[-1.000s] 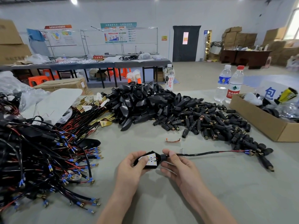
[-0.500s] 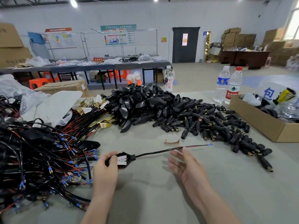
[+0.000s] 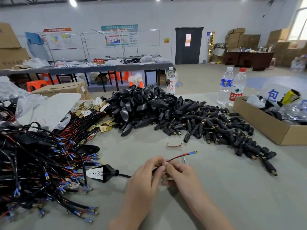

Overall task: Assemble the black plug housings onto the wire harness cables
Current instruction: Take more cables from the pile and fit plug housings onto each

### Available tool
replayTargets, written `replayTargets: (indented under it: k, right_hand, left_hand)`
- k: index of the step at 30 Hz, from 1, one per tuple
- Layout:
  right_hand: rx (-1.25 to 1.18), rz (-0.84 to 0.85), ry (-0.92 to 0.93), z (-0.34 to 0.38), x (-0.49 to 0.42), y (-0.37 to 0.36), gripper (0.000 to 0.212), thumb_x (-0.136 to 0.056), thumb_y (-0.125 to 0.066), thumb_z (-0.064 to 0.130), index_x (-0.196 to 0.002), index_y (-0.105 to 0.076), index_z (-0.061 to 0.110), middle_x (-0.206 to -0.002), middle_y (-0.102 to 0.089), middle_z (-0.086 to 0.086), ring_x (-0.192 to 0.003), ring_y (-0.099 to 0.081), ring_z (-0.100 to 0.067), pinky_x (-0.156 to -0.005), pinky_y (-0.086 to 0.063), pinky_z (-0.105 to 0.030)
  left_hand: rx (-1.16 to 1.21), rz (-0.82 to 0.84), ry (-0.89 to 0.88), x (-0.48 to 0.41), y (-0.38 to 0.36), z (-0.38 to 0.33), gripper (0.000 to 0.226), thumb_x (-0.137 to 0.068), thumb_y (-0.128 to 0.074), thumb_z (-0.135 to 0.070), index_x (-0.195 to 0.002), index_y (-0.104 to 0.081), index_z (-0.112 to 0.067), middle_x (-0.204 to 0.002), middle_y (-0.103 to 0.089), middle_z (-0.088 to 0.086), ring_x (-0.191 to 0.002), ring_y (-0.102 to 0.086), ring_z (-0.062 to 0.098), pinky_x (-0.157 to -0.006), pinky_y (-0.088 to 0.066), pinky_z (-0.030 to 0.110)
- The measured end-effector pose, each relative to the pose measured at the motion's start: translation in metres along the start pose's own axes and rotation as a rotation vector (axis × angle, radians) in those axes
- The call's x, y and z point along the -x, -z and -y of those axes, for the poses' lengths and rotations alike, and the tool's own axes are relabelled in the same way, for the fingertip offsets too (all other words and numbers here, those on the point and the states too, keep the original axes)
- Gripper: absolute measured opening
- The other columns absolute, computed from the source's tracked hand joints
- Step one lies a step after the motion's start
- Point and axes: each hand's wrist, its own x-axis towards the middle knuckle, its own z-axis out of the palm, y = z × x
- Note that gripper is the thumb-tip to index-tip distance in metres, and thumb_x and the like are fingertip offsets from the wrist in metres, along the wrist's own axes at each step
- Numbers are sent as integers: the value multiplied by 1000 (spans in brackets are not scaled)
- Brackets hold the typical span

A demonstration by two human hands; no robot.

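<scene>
A harness cable [image 3: 178, 157] runs across the grey table in front of me. Its black triangular housing [image 3: 106, 172] with a white board inside lies on the table to the left. The red and black wires end in a blue-sleeved terminal at the right. My left hand [image 3: 146, 178] and my right hand [image 3: 181, 174] meet at the middle of the cable, and both pinch the wires with fingertips. A big pile of black plug housings [image 3: 207, 128] lies beyond, with larger black shells [image 3: 142, 105] behind it.
A tangled heap of wire harnesses [image 3: 38, 166] fills the left side. A small copper clip [image 3: 174, 145] lies ahead of my hands. A cardboard box [image 3: 265, 123] stands at right, with two water bottles [image 3: 232, 88] behind it and a third bottle [image 3: 171, 83] farther back.
My left hand let go of the triangular housing, which now lies on the table at left. Both hands came together on the wires, and the cable's free end moved nearer.
</scene>
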Motion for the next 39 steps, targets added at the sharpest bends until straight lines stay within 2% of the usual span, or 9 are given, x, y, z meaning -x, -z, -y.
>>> replayTargets:
  k: [5, 8, 12, 16, 22, 28, 32, 34, 39]
  right_hand:
    - [564, -130, 153, -1, 2, 7, 23, -96, -59, 38, -77, -72, 37, -72, -69, 11, -58, -59, -3, -55, -46, -16]
    - [620, -211, 124, 2, -5, 16, 22, -94, -59, 40, -80, -74, 32, -76, -71, 11, -64, -62, -5, -62, -48, -26]
    - [591, -444, 126, 14, -31, 44, 19, -95, -55, 26, -91, -71, 37, -74, -70, 13, -61, -60, 3, -61, -47, -19]
    - [749, -558, 70, 21, -70, 67, 25, -97, -48, 22, -116, -64, 24, -110, -69, 1, -87, -63, -14, -73, -43, -28]
    - [1114, -505, -193, 34, -119, 76, 40, -95, -45, 44, -102, -63, 9, -101, -67, -13, -93, -64, -33, -84, -52, -38]
    - [1276, -414, -295, 40, -133, 72, 29, -92, -55, 36, -102, -65, 11, -104, -68, -13, -97, -64, -33, -88, -54, -37]
    - [1135, -343, -269, 51, -118, 74, 27, -89, -57, 36, -83, -68, 12, -77, -67, -6, -71, -62, -26, -67, -50, -29]
    - [810, -344, -206, 56, -101, 74, 25, -88, -57, 30, -72, -65, 13, -67, -61, -4, -57, -53, -19, -56, -46, -26]
    - [-125, -290, -180, 50, -52, 65, 21, -94, -60, 17, -91, -66, -3, -77, -71, -14, -62, -68, -17, -57, -58, -24]
  left_hand:
    - [41, -37, 15, -3, 2, 10, 18, -98, -59, -26, -107, -62, -42, -89, -66, -24, -70, -58, -3, -68, -48, 25]
    - [93, -118, 118, -6, 1, 14, 9, -95, -58, -33, -95, -63, -39, -73, -60, -22, -62, -53, 1, -62, -41, 26]
    - [188, -186, 209, -7, 3, 16, 10, -87, -50, -43, -91, -59, -38, -69, -58, -15, -58, -47, 8, -58, -40, 31]
    - [167, -161, 163, -5, 5, 12, 17, -93, -52, -42, -83, -54, -29, -53, -40, -12, -50, -34, 7, -50, -30, 25]
    - [115, -108, 191, -5, 5, 10, 21, -97, -47, -41, -81, -49, -28, -53, -48, 5, -50, -42, 20, -56, -40, 49]
    - [107, -116, 212, -5, 3, 12, 19, -99, -45, -33, -81, -46, -29, -52, -61, -7, -51, -53, 10, -63, -48, 43]
    - [146, -117, 219, -6, 2, 14, 18, -96, -50, -31, -79, -46, -27, -56, -58, -2, -55, -54, 17, -63, -46, 48]
    - [167, -149, 217, -7, 1, 14, 17, -95, -51, -35, -80, -47, -27, -52, -48, -1, -50, -43, 17, -56, -40, 47]
    - [171, -210, 226, -7, 3, 14, 21, -93, -59, -44, -80, -52, -28, -49, -43, -7, -46, -33, 9, -50, -28, 29]
